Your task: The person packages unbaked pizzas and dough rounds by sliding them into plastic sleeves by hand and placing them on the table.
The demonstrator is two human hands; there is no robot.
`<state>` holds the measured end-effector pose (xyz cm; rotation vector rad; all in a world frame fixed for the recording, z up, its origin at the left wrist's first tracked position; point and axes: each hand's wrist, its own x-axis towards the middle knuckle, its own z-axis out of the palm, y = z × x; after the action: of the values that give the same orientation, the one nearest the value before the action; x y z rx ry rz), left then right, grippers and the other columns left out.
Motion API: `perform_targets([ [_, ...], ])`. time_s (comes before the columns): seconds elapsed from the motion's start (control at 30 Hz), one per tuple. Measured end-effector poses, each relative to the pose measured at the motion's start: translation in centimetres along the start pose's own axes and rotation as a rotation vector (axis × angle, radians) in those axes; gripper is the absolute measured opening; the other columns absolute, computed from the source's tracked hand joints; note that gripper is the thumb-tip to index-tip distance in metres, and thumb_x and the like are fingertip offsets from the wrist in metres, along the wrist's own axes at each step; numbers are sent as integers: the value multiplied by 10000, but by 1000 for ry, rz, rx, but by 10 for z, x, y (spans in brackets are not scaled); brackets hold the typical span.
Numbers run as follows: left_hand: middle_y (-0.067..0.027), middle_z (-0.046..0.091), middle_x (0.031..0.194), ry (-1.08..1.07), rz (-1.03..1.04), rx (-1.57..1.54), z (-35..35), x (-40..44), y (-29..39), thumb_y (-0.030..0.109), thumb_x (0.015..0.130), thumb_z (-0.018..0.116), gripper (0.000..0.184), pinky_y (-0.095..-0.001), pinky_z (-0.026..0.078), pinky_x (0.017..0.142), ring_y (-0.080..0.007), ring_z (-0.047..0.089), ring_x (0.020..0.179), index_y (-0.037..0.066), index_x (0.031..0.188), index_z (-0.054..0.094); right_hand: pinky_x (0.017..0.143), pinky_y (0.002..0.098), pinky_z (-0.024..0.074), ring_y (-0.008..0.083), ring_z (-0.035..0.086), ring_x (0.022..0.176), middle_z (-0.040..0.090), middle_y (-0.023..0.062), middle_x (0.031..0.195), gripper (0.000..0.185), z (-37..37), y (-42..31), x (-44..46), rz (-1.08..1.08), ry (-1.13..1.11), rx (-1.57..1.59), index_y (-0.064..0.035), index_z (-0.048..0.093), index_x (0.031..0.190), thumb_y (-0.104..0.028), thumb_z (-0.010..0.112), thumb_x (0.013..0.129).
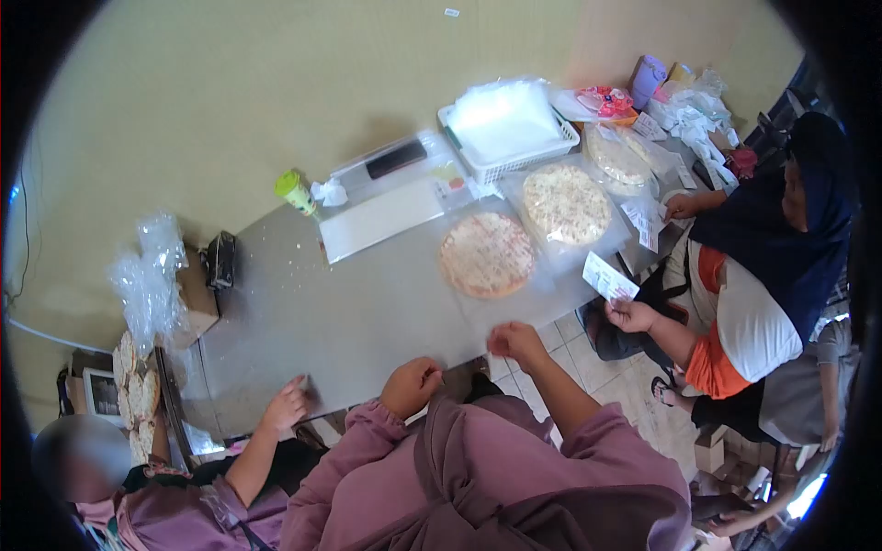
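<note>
Near the table's front edge, my left hand (412,387) is closed with its fingers curled in; what it holds, if anything, is hidden. To its right, my right hand (517,345) is also curled, its fingertips blurred, just beyond the front edge. Farther back lies a pizza base (487,255) on clear plastic, the nearest food to my right hand. A second round one (567,204) rests in clear plastic behind it to the right. Neither hand touches them.
Left, a person's hand (288,404) is over the metal table (303,340). Right, another person holds papers (610,278). Along the back stand a green cup (295,192), a white board (383,220), a phone (396,159) and a basket (514,165).
</note>
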<state>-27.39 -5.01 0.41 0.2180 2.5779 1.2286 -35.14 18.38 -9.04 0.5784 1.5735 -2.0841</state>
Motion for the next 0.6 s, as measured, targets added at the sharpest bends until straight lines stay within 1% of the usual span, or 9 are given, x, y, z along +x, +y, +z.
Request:
perform_targets([
  [0.1,-130,577,735,57,-111,-46,-9,8,-11,172,810,539,162,-335,438,600,-251,563,657,15,833,568,559,283,514,176,609,614,623,102,767,177,5,-51,-11,208,-220,-294,-11,582,923,-166,545,844],
  [0.23,-124,599,735,190,-175,-126,-8,13,-35,170,822,550,165,-315,443,603,-219,576,658,12,853,583,590,254,488,151,619,688,642,106,805,182,33,-140,46,-382,-280,-604,9,598,947,-129,533,847],
  [0.27,-122,601,739,187,-205,-112,-11,13,-36,161,821,551,157,-311,447,607,-215,577,658,13,860,587,628,268,488,175,624,726,645,119,830,182,39,-160,70,-622,-237,-754,4,597,964,-113,524,845],
  [0.33,-115,606,745,201,-240,-108,-12,12,-47,150,819,556,150,-300,453,614,-199,578,660,13,867,592,757,336,469,258,606,853,627,159,910,212,67,-220,81,-789,-52,-794,-14,589,1007,-96,494,836],
  [0.4,-104,611,749,214,-283,-111,-18,14,-47,148,822,560,148,-288,456,617,-176,579,663,10,865,592,743,393,463,323,581,844,599,200,940,245,80,-247,137,-942,157,-851,10,577,997,-90,496,789],
  [0.47,-97,614,753,213,-351,-115,-26,12,-37,146,826,561,147,-279,457,615,-159,577,666,9,869,590,814,396,440,301,558,964,579,184,1040,271,84,-251,212,-1099,412,-903,6,588,1012,-114,468,801],
  [0.5,-94,615,758,215,-377,-139,-27,12,-39,146,827,562,148,-276,457,615,-153,575,666,9,874,589,814,396,440,301,558,964,579,184,1040,271,79,-256,229,-1098,429,-895,6,588,1012,-114,468,801],
  [0.57,-88,617,766,218,-427,-196,-25,7,-47,147,828,565,150,-270,457,614,-143,572,668,9,884,586,892,394,406,310,534,1023,550,179,1110,312,77,-259,252,-491,284,-1406,-8,547,1088,-116,432,819],
  [0.6,-84,618,770,217,-446,-220,-24,5,-52,147,829,566,152,-267,457,613,-138,570,669,8,889,584,854,377,438,299,560,998,582,152,1079,283,76,-255,244,-514,323,-1605,-49,600,1028,-143,447,810],
])
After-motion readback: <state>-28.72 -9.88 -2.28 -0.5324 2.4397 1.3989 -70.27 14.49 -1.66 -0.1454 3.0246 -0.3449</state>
